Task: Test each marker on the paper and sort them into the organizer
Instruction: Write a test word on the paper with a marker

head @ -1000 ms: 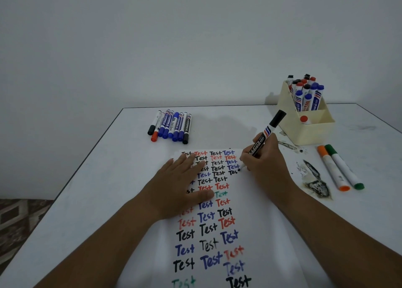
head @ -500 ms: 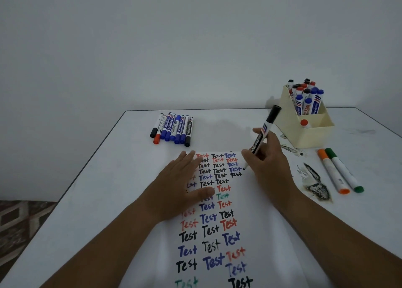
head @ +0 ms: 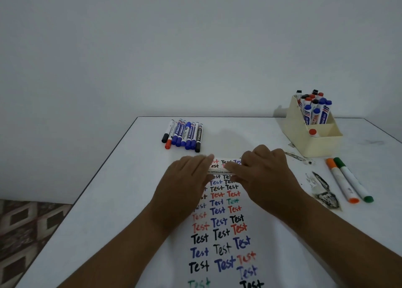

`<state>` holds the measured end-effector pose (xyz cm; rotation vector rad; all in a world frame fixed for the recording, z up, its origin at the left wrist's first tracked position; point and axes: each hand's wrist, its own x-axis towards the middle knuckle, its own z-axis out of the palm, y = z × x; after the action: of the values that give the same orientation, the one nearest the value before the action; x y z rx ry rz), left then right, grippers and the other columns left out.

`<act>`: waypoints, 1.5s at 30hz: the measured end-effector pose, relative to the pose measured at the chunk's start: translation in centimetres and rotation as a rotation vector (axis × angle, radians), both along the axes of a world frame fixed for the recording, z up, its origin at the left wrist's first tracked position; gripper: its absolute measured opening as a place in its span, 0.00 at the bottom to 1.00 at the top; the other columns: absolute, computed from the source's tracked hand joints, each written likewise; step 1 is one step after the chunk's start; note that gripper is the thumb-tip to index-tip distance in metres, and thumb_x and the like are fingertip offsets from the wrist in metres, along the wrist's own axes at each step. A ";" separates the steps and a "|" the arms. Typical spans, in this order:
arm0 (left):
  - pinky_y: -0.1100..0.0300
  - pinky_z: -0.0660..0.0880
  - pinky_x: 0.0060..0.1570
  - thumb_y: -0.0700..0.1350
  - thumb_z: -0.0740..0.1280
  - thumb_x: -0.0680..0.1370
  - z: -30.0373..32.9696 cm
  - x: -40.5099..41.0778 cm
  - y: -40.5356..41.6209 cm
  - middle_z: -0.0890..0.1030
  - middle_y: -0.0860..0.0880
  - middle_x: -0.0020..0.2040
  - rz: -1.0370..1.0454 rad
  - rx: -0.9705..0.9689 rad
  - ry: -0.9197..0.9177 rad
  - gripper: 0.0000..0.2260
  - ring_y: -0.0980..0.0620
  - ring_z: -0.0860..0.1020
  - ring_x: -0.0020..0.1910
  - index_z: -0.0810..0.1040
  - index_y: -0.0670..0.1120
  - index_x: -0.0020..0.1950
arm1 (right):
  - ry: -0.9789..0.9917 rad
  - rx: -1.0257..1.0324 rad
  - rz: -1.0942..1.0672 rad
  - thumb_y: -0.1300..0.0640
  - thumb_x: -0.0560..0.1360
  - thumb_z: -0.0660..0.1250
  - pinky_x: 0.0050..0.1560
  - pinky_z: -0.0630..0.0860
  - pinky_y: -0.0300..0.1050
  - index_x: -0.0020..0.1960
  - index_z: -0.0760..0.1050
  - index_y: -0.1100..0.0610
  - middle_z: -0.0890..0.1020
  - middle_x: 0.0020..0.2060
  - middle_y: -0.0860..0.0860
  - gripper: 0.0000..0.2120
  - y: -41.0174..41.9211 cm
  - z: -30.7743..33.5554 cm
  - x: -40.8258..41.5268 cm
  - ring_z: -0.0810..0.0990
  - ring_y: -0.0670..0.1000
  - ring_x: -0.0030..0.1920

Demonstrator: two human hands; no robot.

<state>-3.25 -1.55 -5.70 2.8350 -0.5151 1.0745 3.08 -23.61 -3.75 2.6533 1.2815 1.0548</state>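
Table [head: 108, 200] holds everything: white, with the paper [head: 221, 233] running down its middle toward the person. Rows of "Test" in black, blue, red and green fill that sheet almost to its far edge, so by my reading most of the testing is done. The organizer [head: 313, 140], a cream box at the far right, already stands crowded with capped markers in its back section, and one red-capped marker lies in its lower front section. A row of eight or so markers [head: 183, 135] lies at the far left of the paper, well apart from the box; these look untested and are what is left. An orange marker [head: 340, 180] and a green marker [head: 353, 180] lie side by side near the right edge, beside dark ink stains [head: 324, 192].

Compared with a moment ago, the marker [head: 219, 170] has come off the writing spot and now lies crosswise between both hands near the far end of the paper. The right hand [head: 267, 174], which was writing, grasps one end with curled fingers. The left hand [head: 185, 179], which was flat on the sheet, meets the other end; whether its fingers clasp it I cannot tell. Capping seems the step in hand.
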 end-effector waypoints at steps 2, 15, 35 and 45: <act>0.63 0.75 0.42 0.60 0.46 0.83 -0.1 -0.2 0.2 0.82 0.48 0.49 0.027 -0.001 0.068 0.26 0.52 0.80 0.44 0.74 0.45 0.62 | -0.017 -0.014 0.015 0.42 0.75 0.68 0.41 0.62 0.48 0.58 0.79 0.49 0.78 0.40 0.50 0.16 -0.1 0.4 -0.3 0.72 0.53 0.42; 0.68 0.77 0.41 0.67 0.59 0.76 1.5 -1.5 0.1 0.81 0.60 0.54 -0.005 -0.362 0.357 0.27 0.60 0.80 0.44 0.63 0.61 0.74 | -0.030 -0.012 0.022 0.45 0.73 0.74 0.41 0.57 0.48 0.52 0.81 0.48 0.82 0.37 0.44 0.11 -0.5 2.2 -0.6 0.72 0.52 0.41; 0.81 0.66 0.49 0.45 0.63 0.81 2.2 -1.6 0.1 0.79 0.59 0.54 0.008 -0.603 0.414 0.14 0.64 0.75 0.50 0.77 0.53 0.66 | 1.148 1.278 0.299 0.67 0.75 0.72 0.57 0.81 0.60 0.52 0.79 0.57 0.87 0.44 0.56 0.09 2.0 4.0 -3.9 0.87 0.57 0.49; 0.81 0.67 0.49 0.45 0.60 0.82 2.4 -1.8 -0.4 0.78 0.58 0.51 -0.003 -0.619 0.472 0.13 0.66 0.75 0.45 0.76 0.50 0.65 | 1.007 1.043 0.255 0.62 0.73 0.76 0.45 0.82 0.39 0.49 0.82 0.55 0.87 0.40 0.47 0.07 3.2 3.0 -4.3 0.87 0.48 0.43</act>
<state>-5.02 -1.91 -3.34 2.3925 -0.1122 0.4189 -1.25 -20.45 -0.73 4.2549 1.4102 0.3229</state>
